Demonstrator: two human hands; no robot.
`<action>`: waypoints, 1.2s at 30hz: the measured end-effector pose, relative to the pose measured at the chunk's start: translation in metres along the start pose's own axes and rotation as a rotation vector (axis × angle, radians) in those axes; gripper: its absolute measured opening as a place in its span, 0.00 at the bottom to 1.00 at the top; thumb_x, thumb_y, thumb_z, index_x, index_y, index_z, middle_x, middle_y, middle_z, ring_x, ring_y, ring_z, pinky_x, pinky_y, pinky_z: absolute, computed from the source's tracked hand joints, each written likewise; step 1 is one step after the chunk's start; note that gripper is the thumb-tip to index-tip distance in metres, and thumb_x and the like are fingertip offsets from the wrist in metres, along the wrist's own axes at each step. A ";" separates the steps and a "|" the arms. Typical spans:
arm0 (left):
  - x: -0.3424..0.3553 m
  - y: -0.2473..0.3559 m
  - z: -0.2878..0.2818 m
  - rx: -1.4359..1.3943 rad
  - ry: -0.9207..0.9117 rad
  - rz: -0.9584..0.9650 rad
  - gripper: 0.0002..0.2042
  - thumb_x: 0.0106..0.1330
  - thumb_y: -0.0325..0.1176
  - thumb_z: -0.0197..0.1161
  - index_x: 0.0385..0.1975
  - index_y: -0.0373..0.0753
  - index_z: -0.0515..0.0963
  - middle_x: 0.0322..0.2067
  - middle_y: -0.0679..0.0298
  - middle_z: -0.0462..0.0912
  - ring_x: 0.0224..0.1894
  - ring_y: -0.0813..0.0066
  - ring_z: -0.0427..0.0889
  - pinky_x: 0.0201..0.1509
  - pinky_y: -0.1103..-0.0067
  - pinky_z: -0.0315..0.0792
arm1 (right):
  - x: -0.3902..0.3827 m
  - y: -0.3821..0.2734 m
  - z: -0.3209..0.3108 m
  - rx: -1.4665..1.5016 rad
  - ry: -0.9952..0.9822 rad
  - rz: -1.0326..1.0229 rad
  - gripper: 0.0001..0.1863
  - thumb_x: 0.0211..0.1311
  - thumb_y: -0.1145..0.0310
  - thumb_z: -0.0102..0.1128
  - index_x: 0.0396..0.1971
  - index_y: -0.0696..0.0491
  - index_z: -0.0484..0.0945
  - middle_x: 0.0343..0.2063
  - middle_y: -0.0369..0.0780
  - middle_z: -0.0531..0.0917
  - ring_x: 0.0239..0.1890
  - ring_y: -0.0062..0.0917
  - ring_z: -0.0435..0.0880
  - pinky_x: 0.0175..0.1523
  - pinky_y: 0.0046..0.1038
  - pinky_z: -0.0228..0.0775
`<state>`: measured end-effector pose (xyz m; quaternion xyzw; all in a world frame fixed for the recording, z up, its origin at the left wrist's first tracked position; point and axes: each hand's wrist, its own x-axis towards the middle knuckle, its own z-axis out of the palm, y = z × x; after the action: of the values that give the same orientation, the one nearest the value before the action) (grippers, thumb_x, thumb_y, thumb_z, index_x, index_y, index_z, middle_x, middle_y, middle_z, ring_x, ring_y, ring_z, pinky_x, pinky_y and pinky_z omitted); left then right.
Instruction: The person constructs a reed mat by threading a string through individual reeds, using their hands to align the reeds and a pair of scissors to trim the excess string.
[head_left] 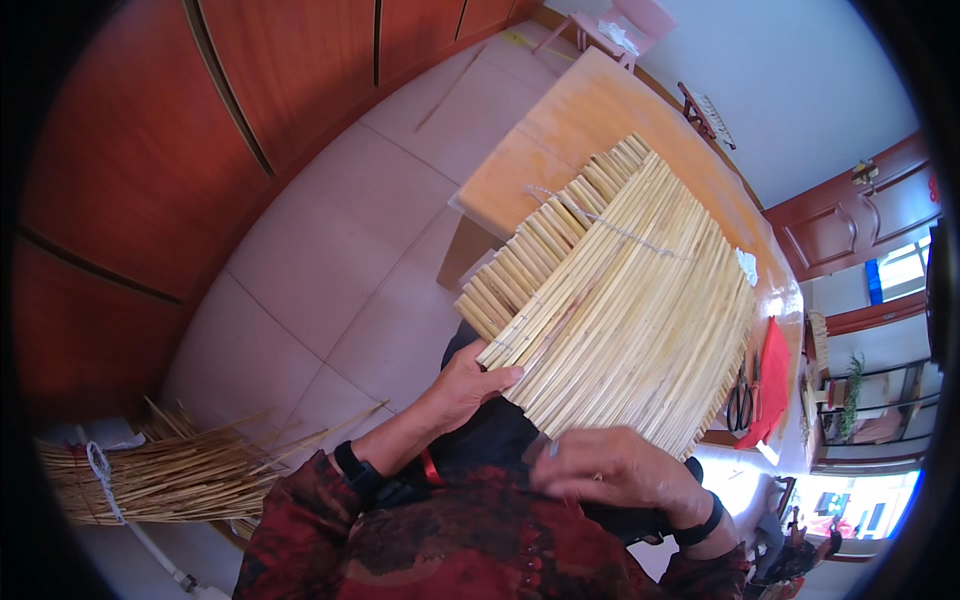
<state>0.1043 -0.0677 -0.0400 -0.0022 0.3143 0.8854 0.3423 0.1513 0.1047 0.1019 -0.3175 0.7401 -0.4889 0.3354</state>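
Note:
A mat of pale reed stalks (630, 330), tied side by side with thin string (640, 240), slants from my lap up onto the wooden table. Shorter stalk ends (540, 245) stick out in a row along its left side. My left hand (462, 388) grips the mat's near left corner, thumb on top and fingers underneath. Close to the mat's near edge is my right hand (620, 470), bent at the wrist. Its fingers are smeared by motion, so what they hold, if anything, does not show.
The orange-brown table (560, 125) runs under the mat. Scissors (740, 402) with black handles lie by a red cloth (768, 385) at right. A tied bundle of long reeds (190, 475) is at lower left. Red wooden cabinets (120, 140) line the left; a pink chair (640, 25) stands behind.

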 end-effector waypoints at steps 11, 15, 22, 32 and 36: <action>-0.007 0.025 -0.029 -0.014 0.121 0.130 0.13 0.63 0.28 0.54 0.46 0.34 0.70 0.39 0.64 0.77 0.41 0.77 0.77 0.45 0.81 0.72 | 0.092 0.039 -0.035 -0.889 0.470 0.061 0.04 0.51 0.72 0.55 0.28 0.53 0.73 0.25 0.39 0.74 0.29 0.32 0.78 0.28 0.32 0.71; -0.001 0.018 -0.029 0.020 0.171 0.209 0.08 0.64 0.26 0.53 0.41 0.34 0.72 0.35 0.65 0.78 0.37 0.80 0.77 0.41 0.83 0.73 | 0.104 0.038 -0.035 -1.005 0.359 0.126 0.03 0.46 0.75 0.52 0.24 0.54 0.71 0.24 0.40 0.73 0.29 0.33 0.78 0.29 0.33 0.71; -0.001 0.019 -0.030 0.124 0.193 0.235 0.06 0.64 0.27 0.53 0.37 0.33 0.73 0.32 0.65 0.77 0.34 0.80 0.77 0.39 0.83 0.73 | 0.114 0.048 -0.040 -0.950 0.336 0.158 0.04 0.46 0.76 0.55 0.24 0.57 0.71 0.23 0.42 0.75 0.25 0.32 0.78 0.29 0.31 0.70; -0.003 0.014 -0.044 0.201 0.147 0.200 0.05 0.63 0.28 0.56 0.34 0.34 0.73 0.25 0.66 0.76 0.26 0.81 0.74 0.32 0.85 0.71 | 0.070 0.048 -0.046 -0.313 0.692 0.332 0.04 0.52 0.75 0.58 0.29 0.58 0.75 0.23 0.38 0.76 0.27 0.23 0.77 0.32 0.23 0.69; -0.006 0.016 -0.040 0.166 0.163 0.168 0.06 0.63 0.29 0.55 0.34 0.33 0.73 0.26 0.66 0.75 0.26 0.81 0.73 0.33 0.84 0.71 | 0.077 0.032 -0.023 -0.756 0.483 0.221 0.06 0.51 0.70 0.60 0.28 0.53 0.74 0.24 0.40 0.74 0.28 0.33 0.77 0.31 0.29 0.71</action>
<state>0.0909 -0.1030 -0.0616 -0.0194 0.4123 0.8788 0.2395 0.0837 0.0654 0.0645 -0.2136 0.9528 -0.2059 0.0641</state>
